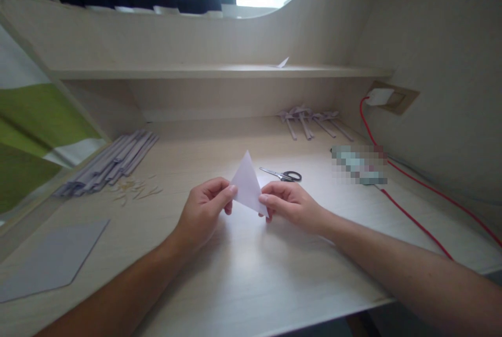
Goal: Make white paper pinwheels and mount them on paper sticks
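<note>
A pale triangle of folded paper [248, 182] is held up above the desk, its tip pointing away from me. My left hand [209, 203] pinches its left edge between thumb and fingers. At the lower right corner, my right hand [288, 203] grips it the same way, some fingertips hidden behind the sheet. Just beyond my right hand lies a pair of scissors [283, 175] with black handles, blades to the left.
Rolled paper sticks [113, 161] lie at the left beside scattered rubber bands [135, 189]. Nearer is a paper stack [55, 256]. Folded paper pieces with sticks [308, 120] rest at the back right. A red cable [418, 224] runs along the right; a shelf [219, 73] spans the back.
</note>
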`<state>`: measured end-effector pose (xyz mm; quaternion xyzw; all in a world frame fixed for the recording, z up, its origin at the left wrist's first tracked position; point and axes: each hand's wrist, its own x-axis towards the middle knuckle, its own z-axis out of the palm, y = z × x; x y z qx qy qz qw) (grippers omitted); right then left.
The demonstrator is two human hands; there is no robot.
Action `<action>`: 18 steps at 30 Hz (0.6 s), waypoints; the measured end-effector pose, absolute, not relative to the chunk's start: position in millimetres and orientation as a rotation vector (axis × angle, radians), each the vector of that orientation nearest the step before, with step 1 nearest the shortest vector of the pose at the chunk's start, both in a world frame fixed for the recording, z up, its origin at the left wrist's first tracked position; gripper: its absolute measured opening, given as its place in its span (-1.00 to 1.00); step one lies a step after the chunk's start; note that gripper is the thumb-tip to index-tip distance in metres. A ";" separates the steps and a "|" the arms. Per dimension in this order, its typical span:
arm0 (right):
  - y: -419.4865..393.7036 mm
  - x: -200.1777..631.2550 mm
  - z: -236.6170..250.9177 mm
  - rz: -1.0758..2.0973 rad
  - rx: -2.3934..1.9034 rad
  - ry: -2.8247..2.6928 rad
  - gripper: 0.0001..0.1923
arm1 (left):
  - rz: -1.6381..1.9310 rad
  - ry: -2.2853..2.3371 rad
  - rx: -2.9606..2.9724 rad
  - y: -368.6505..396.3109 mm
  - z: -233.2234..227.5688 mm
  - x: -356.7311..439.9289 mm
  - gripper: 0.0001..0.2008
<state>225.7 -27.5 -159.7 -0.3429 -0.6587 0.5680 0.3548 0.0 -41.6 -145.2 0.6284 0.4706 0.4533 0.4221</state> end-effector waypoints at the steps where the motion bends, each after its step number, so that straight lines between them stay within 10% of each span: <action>1: -26.4 225.0 -161.0 1.449 -0.883 -1.664 -0.63 | 1.113 1.169 1.584 -42.3 -145.6 0.5 -0.62; 13: -22.8 224.6 -156.5 1.823 -0.923 -1.360 -0.78 | 1.237 1.019 1.366 -41.4 -147.4 -2.2 -0.86; 18: -23.7 224.1 -156.0 1.864 -0.891 -1.421 -0.84 | 1.227 0.920 1.328 -42.6 -151.0 -2.1 -0.45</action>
